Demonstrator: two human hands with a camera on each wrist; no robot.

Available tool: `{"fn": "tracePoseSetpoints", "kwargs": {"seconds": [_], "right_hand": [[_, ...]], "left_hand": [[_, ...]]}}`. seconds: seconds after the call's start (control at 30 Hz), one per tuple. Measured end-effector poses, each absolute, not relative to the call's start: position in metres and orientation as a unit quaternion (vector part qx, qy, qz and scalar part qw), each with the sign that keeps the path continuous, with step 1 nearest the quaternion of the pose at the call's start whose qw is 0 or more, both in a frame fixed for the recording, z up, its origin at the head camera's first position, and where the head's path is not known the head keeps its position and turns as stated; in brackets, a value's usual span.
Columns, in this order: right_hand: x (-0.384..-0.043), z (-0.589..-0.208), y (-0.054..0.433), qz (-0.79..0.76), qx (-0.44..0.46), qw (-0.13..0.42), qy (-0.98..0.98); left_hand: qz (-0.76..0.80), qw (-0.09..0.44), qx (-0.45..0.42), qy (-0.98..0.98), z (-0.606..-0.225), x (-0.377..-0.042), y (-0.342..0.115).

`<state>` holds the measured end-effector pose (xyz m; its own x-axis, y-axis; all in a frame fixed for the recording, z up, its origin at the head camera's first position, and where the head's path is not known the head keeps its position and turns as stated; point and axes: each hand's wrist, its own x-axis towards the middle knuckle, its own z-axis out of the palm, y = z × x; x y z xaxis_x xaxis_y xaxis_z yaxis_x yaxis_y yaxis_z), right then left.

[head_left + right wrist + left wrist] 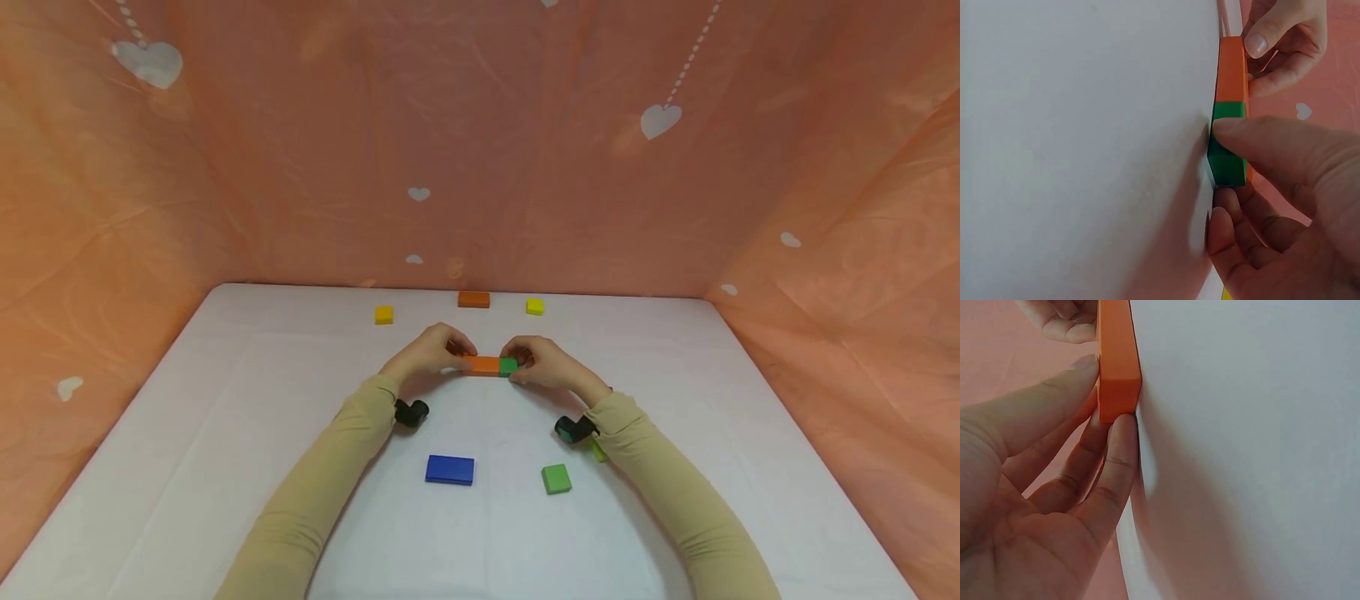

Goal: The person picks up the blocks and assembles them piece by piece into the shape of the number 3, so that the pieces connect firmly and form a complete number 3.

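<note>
At the middle of the white table, an orange block [483, 367] and a green block [508, 367] lie end to end in one row. My left hand [431, 354] pinches the orange block near its left end, thumb on the near side and fingers behind. Its fingertips reach round the orange end face [1119, 400] in the left wrist view. With thumb and fingers my right hand [547, 362] holds the green block. The right thumb lies on the green side [1229, 156] in the right wrist view, where the two blocks meet without a visible gap.
Along the back edge lie a yellow-orange block [384, 315], a dark orange block [474, 300] and a yellow block [535, 307]. Nearer are a blue block [450, 470] and a light green block [557, 479]. Another light green piece [598, 451] is partly hidden under the right wrist.
</note>
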<state>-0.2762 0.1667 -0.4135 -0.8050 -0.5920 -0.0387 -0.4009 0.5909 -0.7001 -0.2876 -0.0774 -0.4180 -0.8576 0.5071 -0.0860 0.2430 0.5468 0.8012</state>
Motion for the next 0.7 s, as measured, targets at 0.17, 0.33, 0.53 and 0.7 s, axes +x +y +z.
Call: {"fn": "tracePoseSetpoints", "kwargs": {"seconds": [0.17,0.33,0.53,0.7], "right_hand": [[-0.278,-0.411,0.17,-0.348,-0.286,0.14,0.882],[-0.28,-0.401,0.18,-0.344,-0.291,0.134,0.883],[-0.279,-0.389,0.201,-0.368,-0.287,0.122,0.876],[-0.275,-0.381,0.218,-0.38,-0.284,0.11,0.874]], "left_hand": [[0.425,0.16,0.214,0.865,-0.418,-0.287,-0.078],[0.423,0.157,0.21,0.867,-0.417,-0.286,-0.077],[0.425,0.155,0.206,0.868,-0.416,-0.284,-0.077],[0.424,0.147,0.205,0.87,-0.417,-0.283,-0.078]]}}
